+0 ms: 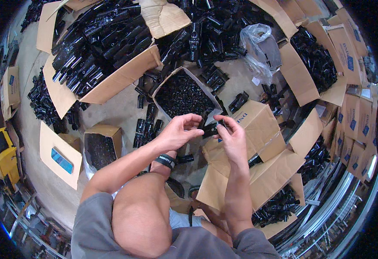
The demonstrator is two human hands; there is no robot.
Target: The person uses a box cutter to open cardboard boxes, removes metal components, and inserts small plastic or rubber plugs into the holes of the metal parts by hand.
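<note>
Between my two hands is a short black tubular part [209, 129], dark and glossy. My left hand [181, 133] has its fingers closed at the part's left end. On the right end, my right hand [231, 134] pinches with thumb and forefinger; fine detail there is too small to make out. Just beyond the hands stands an open carton filled with small black pieces [184, 96]. Beside my right wrist lie the flaps of a cardboard box [251, 125].
A large carton [122, 80] heaped with black tubular parts stands at the far left. A clear plastic bag [258, 47] lies beyond, toward the right. On a cardboard piece to the left rests a phone [62, 160]. Metal tubes [327, 211] are stacked at the lower right.
</note>
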